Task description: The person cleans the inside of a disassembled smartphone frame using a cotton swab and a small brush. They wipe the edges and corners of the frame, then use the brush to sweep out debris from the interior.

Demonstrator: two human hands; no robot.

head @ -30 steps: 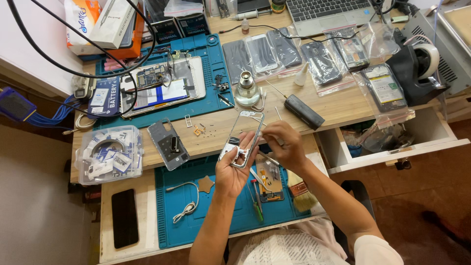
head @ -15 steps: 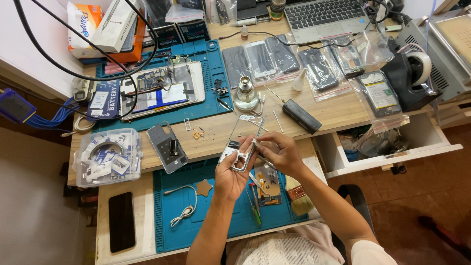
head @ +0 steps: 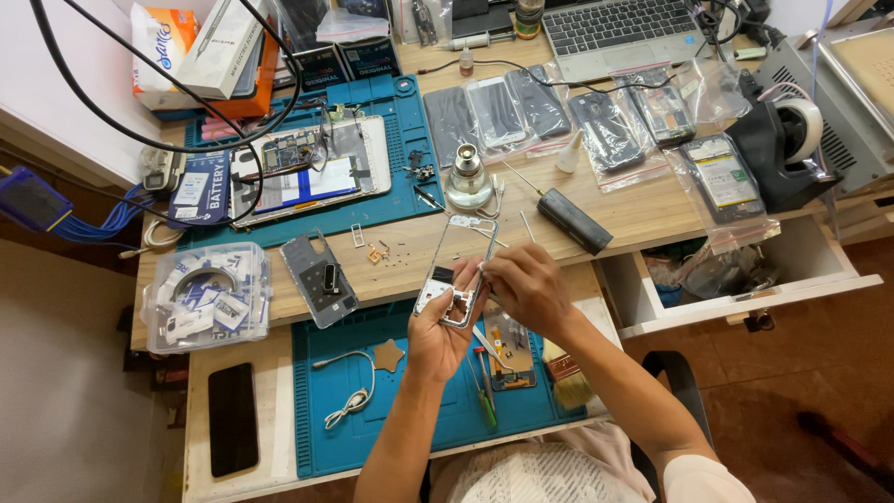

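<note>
Silver phone frame (head: 458, 270) now lower; L hand (head: 445, 328) holds, R hand (head: 524, 287) atop.

Bare forearms, short white sleeve (head: 703, 475), pale patterned shirt (head: 540, 473).

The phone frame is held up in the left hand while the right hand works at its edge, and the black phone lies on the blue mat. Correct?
Not quite. In the head view the black phone lies on bare wood left of the blue mat, not on it. The left hand does hold the phone frame, with the right hand at its edge.
</note>
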